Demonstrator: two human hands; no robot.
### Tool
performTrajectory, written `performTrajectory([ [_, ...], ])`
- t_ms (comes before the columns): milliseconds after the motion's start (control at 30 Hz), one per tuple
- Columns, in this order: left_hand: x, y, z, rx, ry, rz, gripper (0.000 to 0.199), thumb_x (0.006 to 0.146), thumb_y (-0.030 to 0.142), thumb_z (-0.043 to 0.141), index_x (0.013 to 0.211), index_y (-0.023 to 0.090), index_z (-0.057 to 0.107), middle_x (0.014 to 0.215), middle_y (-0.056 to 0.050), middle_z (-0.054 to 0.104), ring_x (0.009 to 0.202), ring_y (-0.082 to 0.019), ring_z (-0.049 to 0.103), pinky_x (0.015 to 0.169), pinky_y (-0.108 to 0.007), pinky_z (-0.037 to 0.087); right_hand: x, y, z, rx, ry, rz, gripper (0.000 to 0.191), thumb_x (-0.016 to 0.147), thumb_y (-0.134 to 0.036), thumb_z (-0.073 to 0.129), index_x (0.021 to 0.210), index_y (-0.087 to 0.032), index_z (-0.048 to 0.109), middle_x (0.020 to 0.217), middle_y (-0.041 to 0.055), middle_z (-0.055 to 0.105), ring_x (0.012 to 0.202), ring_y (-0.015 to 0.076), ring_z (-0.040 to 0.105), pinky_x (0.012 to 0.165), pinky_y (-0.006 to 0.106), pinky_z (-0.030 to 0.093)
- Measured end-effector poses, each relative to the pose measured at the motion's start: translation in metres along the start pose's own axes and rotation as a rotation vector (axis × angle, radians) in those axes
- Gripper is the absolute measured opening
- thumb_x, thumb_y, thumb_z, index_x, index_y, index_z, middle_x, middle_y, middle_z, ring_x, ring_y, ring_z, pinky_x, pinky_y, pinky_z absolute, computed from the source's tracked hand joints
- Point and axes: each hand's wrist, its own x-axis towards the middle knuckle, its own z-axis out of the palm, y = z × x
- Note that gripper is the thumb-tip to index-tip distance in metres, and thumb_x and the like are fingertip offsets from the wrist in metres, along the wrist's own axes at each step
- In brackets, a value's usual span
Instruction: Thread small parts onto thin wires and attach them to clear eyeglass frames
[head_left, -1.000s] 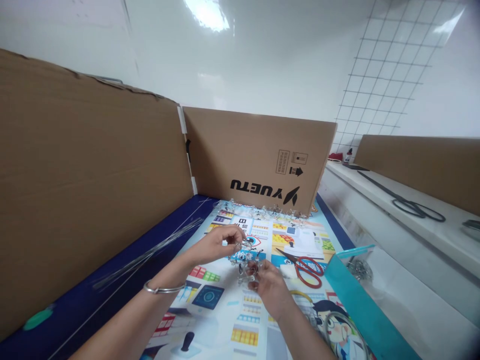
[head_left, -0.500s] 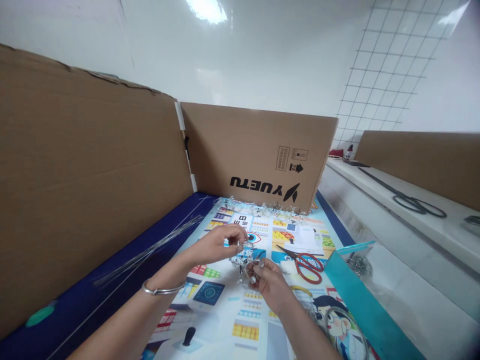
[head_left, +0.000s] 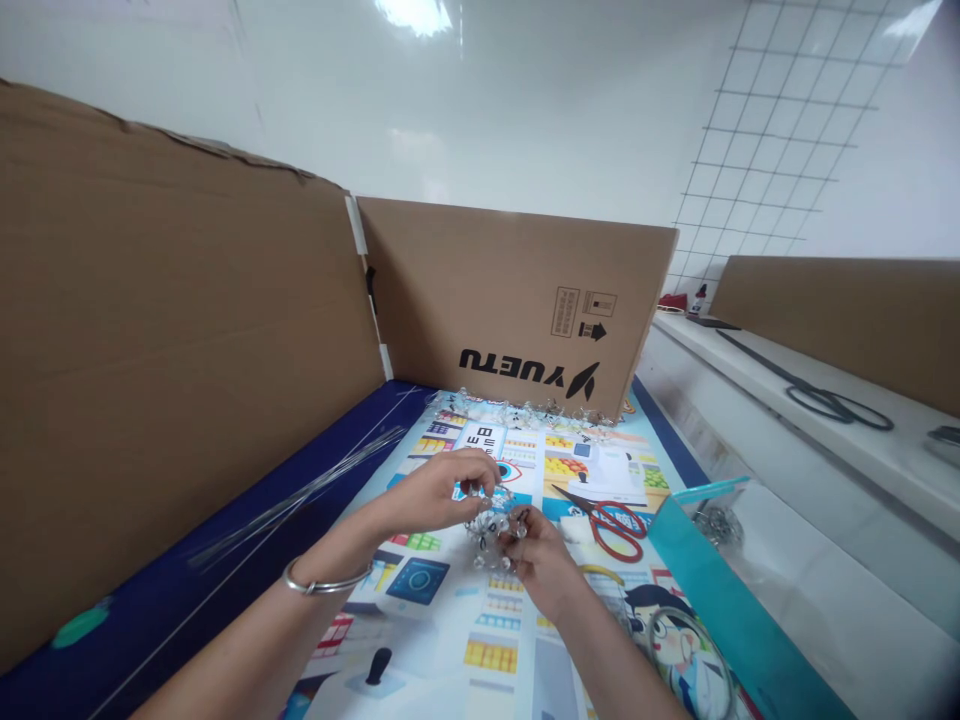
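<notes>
Between my hands is a small tangle of wire with clear beads (head_left: 489, 530), held just above a printed mat. My left hand (head_left: 450, 488) comes in from the left, thumb and fingers pinched on the upper edge of the beaded wire. On the lower right side, the curled fingers of my right hand (head_left: 538, 560) grip the same piece. The exact contact of the fingertips is partly hidden by the beads. Red-handled scissors (head_left: 611, 525) lie to the right of my right hand, their blades pointing to the back left.
More clear beaded wire pieces (head_left: 532, 412) line the mat's back, before a cardboard panel (head_left: 510, 300). Straight wires (head_left: 300, 495) lie at left. A teal-edged box (head_left: 739, 600) with coiled wire (head_left: 718, 525) stands right, near a wire coil (head_left: 686, 650). Black scissors (head_left: 832, 402) rest on a ledge.
My right hand has turned slightly and its fingers have shifted up on the beaded wire. My left fingers stay at the upper edge, a little more curled. The view has tilted very slightly.
</notes>
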Motion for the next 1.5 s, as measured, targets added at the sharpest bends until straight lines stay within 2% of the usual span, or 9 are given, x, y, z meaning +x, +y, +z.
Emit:
performTrajectory([
  [167,0.0,-0.006,-0.001,-0.046,0.029,-0.068,0.005,0.072,0.012,0.054,0.073,0.018,0.055,0.086,-0.002,0.061,0.082,-0.015,0.056,0.075,-0.027,0.044,-0.002,-0.003,0.002,0.033,-0.021,0.01,0.031,0.056,-0.001,0.055,0.081,-0.02,0.053,0.07,-0.003,0.056,0.07,0.0143,0.056,0.057,0.023,0.038],
  [333,-0.002,-0.014,-0.003,-0.117,0.094,-0.162,0.006,0.077,0.02,0.053,0.073,0.016,0.055,0.088,-0.004,0.061,0.079,-0.015,0.055,0.07,-0.026,0.043,-0.007,-0.01,0.007,0.024,-0.046,0.031,0.02,0.067,-0.019,0.062,0.086,-0.018,0.058,0.078,0.0024,0.061,0.074,0.0173,0.058,0.067,0.03,0.041],
  [500,-0.002,-0.026,0.0,-0.19,0.163,-0.269,0.011,0.077,0.026,0.054,0.074,0.015,0.056,0.088,-0.004,0.061,0.075,-0.013,0.055,0.064,-0.023,0.043,-0.004,-0.008,0.004,0.081,-0.015,-0.001,0.031,0.071,-0.025,0.062,0.1,-0.024,0.053,0.069,-0.0006,0.06,0.069,0.0171,0.059,0.063,0.03,0.042],
  [700,-0.002,-0.041,0.007,-0.232,0.236,-0.381,0.013,0.075,0.028,0.056,0.073,0.015,0.056,0.082,-0.003,0.061,0.068,-0.012,0.053,0.059,-0.022,0.041,0.001,-0.001,0.001,0.082,0.071,-0.018,0.022,0.072,-0.033,0.064,0.085,-0.023,0.049,0.07,0.0001,0.062,0.067,0.0166,0.06,0.056,0.026,0.041],
  [900,-0.003,-0.04,0.007,-0.213,0.269,-0.418,0.013,0.073,0.028,0.056,0.077,0.016,0.06,0.073,-0.001,0.06,0.064,-0.012,0.052,0.057,-0.022,0.04,0.001,-0.003,0.003,0.052,0.068,0.028,0.022,0.073,-0.036,0.063,0.087,-0.02,0.057,0.073,0.0018,0.061,0.068,0.0156,0.059,0.056,0.026,0.041],
  [1000,-0.004,-0.039,0.007,-0.189,0.266,-0.432,0.013,0.073,0.027,0.055,0.079,0.016,0.06,0.072,0.0,0.059,0.062,-0.012,0.052,0.056,-0.022,0.039,0.001,-0.002,0.002,0.044,0.04,0.038,0.019,0.075,-0.035,0.061,0.082,-0.018,0.059,0.073,0.0025,0.059,0.068,0.015,0.057,0.056,0.026,0.041],
  [1133,-0.004,-0.04,0.008,-0.206,0.269,-0.443,0.012,0.071,0.027,0.056,0.076,0.016,0.061,0.07,0.001,0.059,0.062,-0.012,0.052,0.056,-0.022,0.039,0.003,0.0,0.0,0.053,0.055,0.057,0.025,0.073,-0.042,0.061,0.073,-0.018,0.058,0.069,0.0015,0.056,0.064,0.0142,0.054,0.053,0.026,0.04],
  [1300,-0.003,-0.046,0.011,-0.313,0.248,-0.488,0.012,0.069,0.025,0.057,0.075,0.015,0.061,0.066,0.001,0.058,0.058,-0.011,0.05,0.054,-0.021,0.038,0.003,0.001,-0.001,0.065,0.019,0.047,0.039,0.075,-0.051,0.057,0.058,-0.018,0.048,0.063,0.0,0.051,0.058,0.0115,0.048,0.055,0.025,0.039],
  [1500,-0.003,-0.046,0.01,-0.319,0.253,-0.495,0.014,0.07,0.028,0.057,0.074,0.015,0.06,0.067,0.001,0.058,0.059,-0.011,0.051,0.054,-0.022,0.038,0.004,0.0,0.001,0.102,0.08,0.057,0.032,0.076,-0.049,0.057,0.069,-0.018,0.053,0.066,0.0001,0.052,0.061,0.0134,0.053,0.052,0.024,0.039],
])
